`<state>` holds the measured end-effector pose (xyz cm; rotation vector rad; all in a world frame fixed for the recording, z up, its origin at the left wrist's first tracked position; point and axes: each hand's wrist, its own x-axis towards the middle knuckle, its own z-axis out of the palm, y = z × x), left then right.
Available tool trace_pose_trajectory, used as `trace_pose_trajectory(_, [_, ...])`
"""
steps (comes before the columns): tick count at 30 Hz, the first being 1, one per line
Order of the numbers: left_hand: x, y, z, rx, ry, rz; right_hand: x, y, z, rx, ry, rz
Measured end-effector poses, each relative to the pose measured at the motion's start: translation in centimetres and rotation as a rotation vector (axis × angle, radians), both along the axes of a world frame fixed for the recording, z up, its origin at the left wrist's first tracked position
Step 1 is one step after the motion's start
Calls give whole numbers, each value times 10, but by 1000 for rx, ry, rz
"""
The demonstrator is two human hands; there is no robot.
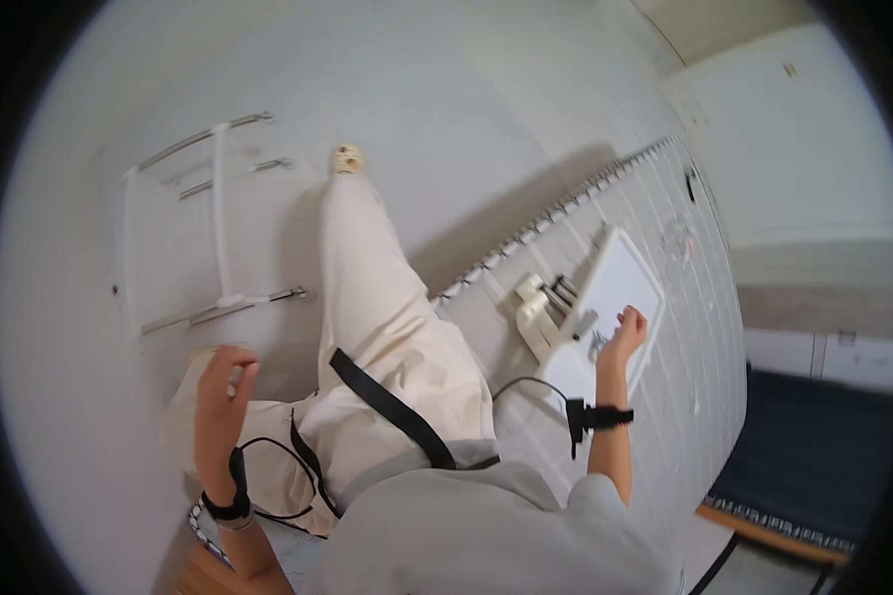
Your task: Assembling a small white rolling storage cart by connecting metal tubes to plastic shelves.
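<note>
My left hand (224, 385) is raised beside my left leg with its fingers curled. A small pale spot shows between them, too blurred to name. On the other side, my right hand (625, 335) hovers at or just over a white board (633, 281), its fingers bent inward; whether they hold anything is hidden. Small metal pieces (597, 344) lie right beside that hand. Several short dark-and-silver rods (563, 292) and a white plastic part (534, 315) are at the board's left edge.
A frame of metal tubes and white crossbars (218, 213) lies on the pale floor at the left. The board rests on a light, line-patterned cover (665, 426) with a trimmed edge (551, 218). A dark cloth surface (814, 446) is at the right. Black straps and cables hang about me.
</note>
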<state>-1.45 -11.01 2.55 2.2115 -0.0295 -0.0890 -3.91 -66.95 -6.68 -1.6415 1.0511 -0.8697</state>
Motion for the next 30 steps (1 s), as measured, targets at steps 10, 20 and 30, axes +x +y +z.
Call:
trace_pose_trajectory(10, [-5,11,-5,31,-74,-53,125,230,176,754,-286,977])
trace_pose_trajectory(20, [2,46,16,-75,138,3,231,353,274,598,-602,1790])
trace_pose_trajectory(30, [130,129,-20,-399,299,289,411,474,158,490,-307,1667])
